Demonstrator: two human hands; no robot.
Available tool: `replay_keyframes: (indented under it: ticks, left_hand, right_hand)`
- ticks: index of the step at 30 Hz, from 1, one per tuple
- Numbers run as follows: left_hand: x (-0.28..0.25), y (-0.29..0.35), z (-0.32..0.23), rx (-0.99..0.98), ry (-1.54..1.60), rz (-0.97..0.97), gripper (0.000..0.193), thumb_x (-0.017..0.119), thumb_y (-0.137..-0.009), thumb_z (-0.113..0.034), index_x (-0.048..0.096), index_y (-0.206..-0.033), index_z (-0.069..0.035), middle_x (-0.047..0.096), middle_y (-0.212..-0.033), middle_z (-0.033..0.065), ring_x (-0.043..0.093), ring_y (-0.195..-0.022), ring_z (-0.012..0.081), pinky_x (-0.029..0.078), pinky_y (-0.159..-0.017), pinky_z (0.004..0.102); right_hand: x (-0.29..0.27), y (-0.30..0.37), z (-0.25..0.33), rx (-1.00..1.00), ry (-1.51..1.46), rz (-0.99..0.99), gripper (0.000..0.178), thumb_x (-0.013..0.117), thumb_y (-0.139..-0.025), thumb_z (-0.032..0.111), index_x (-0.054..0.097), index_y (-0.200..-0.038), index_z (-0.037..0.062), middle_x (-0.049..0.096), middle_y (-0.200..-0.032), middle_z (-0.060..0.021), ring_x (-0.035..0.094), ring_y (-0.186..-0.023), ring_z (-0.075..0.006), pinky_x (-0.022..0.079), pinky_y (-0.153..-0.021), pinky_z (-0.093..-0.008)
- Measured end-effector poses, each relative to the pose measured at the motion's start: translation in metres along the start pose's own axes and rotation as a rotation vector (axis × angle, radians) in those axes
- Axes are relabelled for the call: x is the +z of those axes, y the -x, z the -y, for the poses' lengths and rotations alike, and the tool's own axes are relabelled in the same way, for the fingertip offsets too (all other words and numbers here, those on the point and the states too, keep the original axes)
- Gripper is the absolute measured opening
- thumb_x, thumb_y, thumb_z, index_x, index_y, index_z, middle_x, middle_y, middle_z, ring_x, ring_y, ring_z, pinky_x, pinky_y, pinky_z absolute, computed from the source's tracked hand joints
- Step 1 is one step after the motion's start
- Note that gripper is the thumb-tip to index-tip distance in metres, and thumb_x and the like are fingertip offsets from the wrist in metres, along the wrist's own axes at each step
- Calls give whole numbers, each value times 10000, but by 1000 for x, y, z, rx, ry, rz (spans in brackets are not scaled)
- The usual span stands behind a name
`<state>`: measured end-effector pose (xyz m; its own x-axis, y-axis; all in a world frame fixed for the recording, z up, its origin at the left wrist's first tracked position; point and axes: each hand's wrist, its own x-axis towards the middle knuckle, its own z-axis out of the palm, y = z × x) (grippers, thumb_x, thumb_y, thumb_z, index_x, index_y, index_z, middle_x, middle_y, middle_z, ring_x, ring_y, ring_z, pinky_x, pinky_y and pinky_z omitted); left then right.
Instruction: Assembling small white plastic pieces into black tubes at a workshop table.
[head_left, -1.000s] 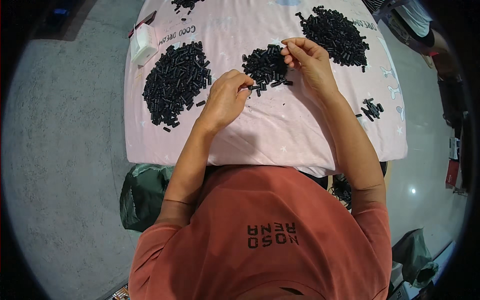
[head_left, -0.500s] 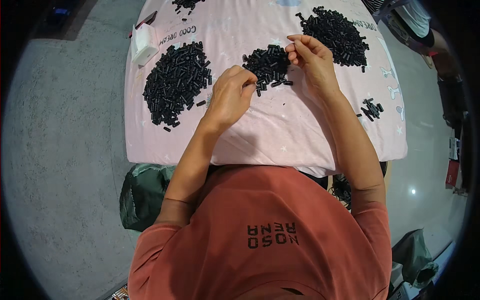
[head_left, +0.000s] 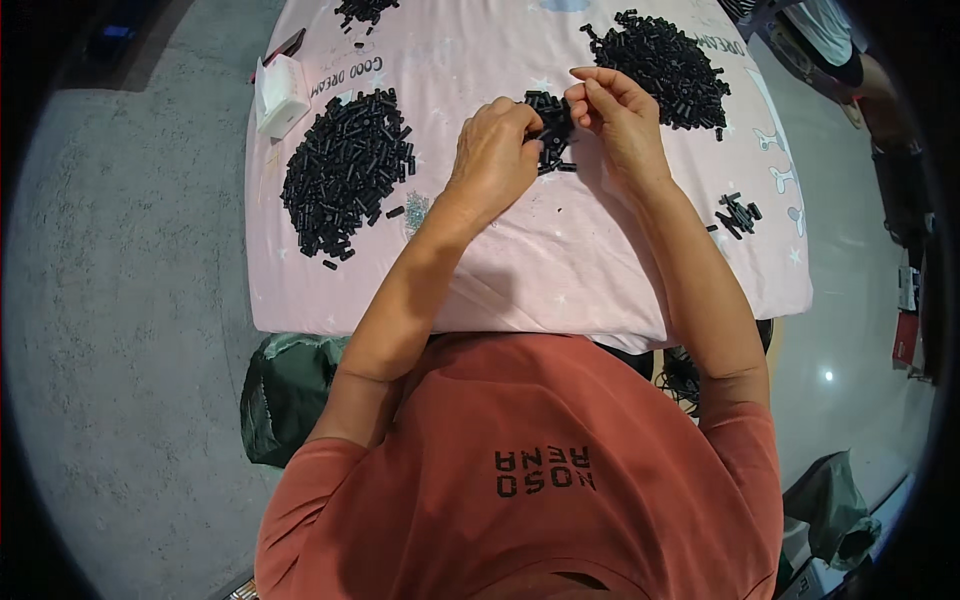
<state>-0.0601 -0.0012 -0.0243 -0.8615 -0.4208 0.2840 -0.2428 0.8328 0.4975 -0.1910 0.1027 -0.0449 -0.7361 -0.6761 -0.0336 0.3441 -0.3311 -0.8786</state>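
My left hand [head_left: 497, 150] reaches over the middle pile of small black cylindrical pieces [head_left: 555, 145], its fingers curled and its fingertips among the pieces. Whatever those fingers hold is hidden. To the right of that pile, my right hand [head_left: 625, 115] is raised, thumb and forefinger pressed together in a pinch. Anything in the pinch is too small to make out. A little heap of tiny silvery-clear bits [head_left: 416, 211] lies beside my left forearm, with a single black piece near it.
A large black pile [head_left: 350, 170] lies at left, another [head_left: 665, 75] at far right, and a small one [head_left: 367, 10] at the far edge. Several loose pieces [head_left: 738, 216] sit at right. A white tissue pack [head_left: 282, 97] stands on the pink cloth [head_left: 560, 270]. Someone sits at far right.
My left hand has moved right and slightly away from me, onto the middle pile, uncovering the silvery heap. My right hand stays nearly in place, still pinched.
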Motion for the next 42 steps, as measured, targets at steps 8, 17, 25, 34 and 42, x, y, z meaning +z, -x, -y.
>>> replay_keyframes:
  ticks: [8, 17, 25, 34, 42]
  left_hand:
    - [-12, 14, 3, 62, 62, -47, 103, 661, -797, 15, 636, -897, 13, 620, -882, 136, 627, -809, 300, 494, -735, 369]
    - [-27, 28, 4, 182, 152, -245, 100, 638, -813, 33, 618, -905, 0, 627, -911, 119, 627, -816, 271, 494, -742, 349]
    - [-27, 30, 2, 172, 116, -232, 126, 635, -804, 8, 616, -918, -43, 624, -929, 85, 603, -868, 285, 427, -829, 384]
    - [-33, 33, -8, 99, 223, -165, 136, 663, -793, -2, 642, -922, -40, 639, -917, 94, 617, -823, 278, 438, -811, 383]
    - [-34, 36, -5, 100, 153, -210, 121, 671, -811, 18, 646, -927, -1, 649, -893, 97, 629, -803, 226, 479, -751, 329]
  right_hand:
    - [3, 3, -2, -29, 95, 61, 203, 507, -985, 69, 648, -1108, -11, 673, -892, -57, 580, -713, -73, 473, -647, -202]
    - [9, 15, 1, 164, 233, 418, 177, 563, -988, 145, 647, -1058, 5, 681, -887, -47, 629, -736, -71, 493, -651, -188]
    - [10, 15, -5, 268, 33, 516, 163, 632, -950, 130, 652, -1047, 0, 678, -853, -54, 640, -724, -75, 537, -655, -188]
    - [10, 14, -6, 243, 58, 458, 142, 646, -925, 60, 654, -1050, -8, 680, -846, -50, 647, -723, -73, 553, -691, -187]
    - [10, 15, -7, 218, 12, 460, 165, 674, -899, 35, 654, -1056, -14, 692, -880, -61, 659, -748, -83, 560, -715, -199]
